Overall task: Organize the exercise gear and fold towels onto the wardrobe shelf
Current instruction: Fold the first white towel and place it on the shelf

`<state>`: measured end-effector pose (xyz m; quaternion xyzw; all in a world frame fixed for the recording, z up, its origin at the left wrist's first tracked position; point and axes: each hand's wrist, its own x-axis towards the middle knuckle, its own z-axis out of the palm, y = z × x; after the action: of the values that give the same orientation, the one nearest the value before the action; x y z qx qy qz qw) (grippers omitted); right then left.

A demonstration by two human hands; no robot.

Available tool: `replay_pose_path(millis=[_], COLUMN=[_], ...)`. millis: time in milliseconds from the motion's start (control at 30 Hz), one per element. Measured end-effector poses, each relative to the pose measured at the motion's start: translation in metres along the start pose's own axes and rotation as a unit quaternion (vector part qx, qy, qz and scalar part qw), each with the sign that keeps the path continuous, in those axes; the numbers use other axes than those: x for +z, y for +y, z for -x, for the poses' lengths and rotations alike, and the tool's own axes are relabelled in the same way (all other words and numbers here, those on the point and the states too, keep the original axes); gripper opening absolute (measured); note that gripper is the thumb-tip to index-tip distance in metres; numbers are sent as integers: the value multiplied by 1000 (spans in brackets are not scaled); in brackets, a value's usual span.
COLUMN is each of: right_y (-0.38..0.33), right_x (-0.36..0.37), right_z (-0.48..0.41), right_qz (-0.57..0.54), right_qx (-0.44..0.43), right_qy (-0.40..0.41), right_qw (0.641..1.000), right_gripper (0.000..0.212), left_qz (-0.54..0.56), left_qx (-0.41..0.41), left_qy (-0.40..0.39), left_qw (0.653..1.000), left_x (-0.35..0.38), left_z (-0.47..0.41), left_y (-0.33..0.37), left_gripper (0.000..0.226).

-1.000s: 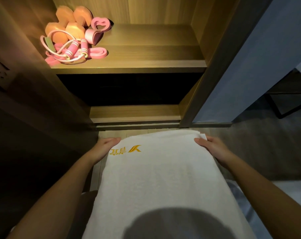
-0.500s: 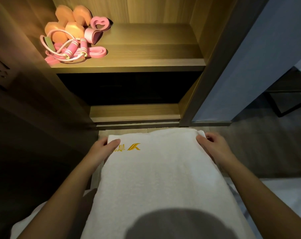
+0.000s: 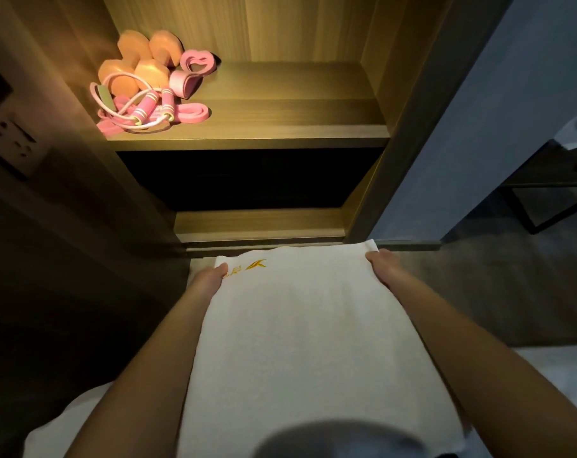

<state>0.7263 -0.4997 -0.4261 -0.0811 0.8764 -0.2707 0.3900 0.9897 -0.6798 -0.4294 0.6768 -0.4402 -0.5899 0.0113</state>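
Note:
A white towel (image 3: 300, 325) with a gold emblem near its far left corner stretches out in front of me. My left hand (image 3: 208, 280) grips the towel's far left corner, thumb over the emblem. My right hand (image 3: 384, 267) grips the far right corner. On the lit wardrobe shelf (image 3: 280, 127) above, at its left end, lie orange dumbbells (image 3: 138, 64), a pink skipping rope (image 3: 141, 109) and pink resistance bands (image 3: 191, 74). The right part of the shelf is bare wood.
Below the shelf is a dark compartment (image 3: 247, 180) and a lower ledge (image 3: 257, 223). A wall socket (image 3: 13, 140) sits on the left panel. A grey wall (image 3: 479, 127) rises at the right, with a dark metal frame (image 3: 545, 200) beyond it.
Both hands have slid forward along the towel's edges and closed on its far corners. The left thumb now covers part of the emblem.

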Motion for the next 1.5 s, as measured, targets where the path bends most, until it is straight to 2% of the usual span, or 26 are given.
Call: replay_pose_path(millis=[100, 200, 300, 400, 467, 533, 600, 667, 733, 833, 933, 1000, 1067, 1167, 1233, 1300, 1400, 1500], right_y=[2, 6, 21, 51, 71, 90, 110, 121, 125, 130, 144, 151, 155, 158, 159, 159, 155, 157], right_x=[-3, -9, -27, -43, -54, -63, -72, -78, -81, -81, -81, -84, -88, -88, -84, -79, -78, -83], right_z=[-1, 7, 36, 69, 90, 114, 130, 145, 153, 159, 164, 171, 177, 184, 189, 190, 184, 177], right_qz=[23, -18, -124, -159, -175, -197, -195, -184, -151, -126, -63, -15, 36, 76, 59, 25, -61, -76], right_qx=[1, 6, 46, 66, 75, 77, 45, -18, -78, -128, -136, -142, -179, -256, -293, -339, -356, -344], right_qy=[-18, -37, -125, -199, -255, -338, -387, -416, -402, -327, -294, -330, -330, -239, -206, -196, -191, -189], right_qw=[1000, 999, 983, 965, 948, 917, 900, 890, 900, 928, 944, 933, 926, 933, 932, 920, 913, 916], right_gripper=[46, 49, 48, 50, 59, 81, 98, 88, 69, 45, 48, 56, 60, 58, 54, 49, 50, 46], left_qz=[-19, 17, 44, 41, 18, -3, -6, 13, 45, 73, 79, 82, 78, 12, -48, -60, -6, 51], left_qx=[-10, -19, -30, -32, -30, -33, -32, -14, 26, 83, 109, 124, 144, 191, 209, 231, 272, 286], left_qy=[8, -6, -68, -135, -153, -158, -160, -152, -121, -67, -59, -74, -112, -157, -164, -155, -122, -102], left_qw=[1000, 1000, 996, 989, 988, 987, 987, 988, 991, 992, 989, 986, 980, 969, 963, 959, 955, 951], left_x=[2, -1, -14, -34, -47, -58, -67, -74, -78, -76, -73, -74, -78, -89, -94, -95, -91, -88], left_z=[-4, 4, 29, 64, 88, 110, 127, 139, 144, 148, 149, 152, 155, 160, 161, 161, 158, 155], left_y=[5, 4, -12, -40, -60, -80, -102, -119, -127, -130, -137, -141, -145, -156, -162, -164, -163, -162], left_gripper=[37, 33, 31, 32, 38, 47, 55, 57, 52, 32, 28, 40, 60, 100, 107, 100, 87, 46])
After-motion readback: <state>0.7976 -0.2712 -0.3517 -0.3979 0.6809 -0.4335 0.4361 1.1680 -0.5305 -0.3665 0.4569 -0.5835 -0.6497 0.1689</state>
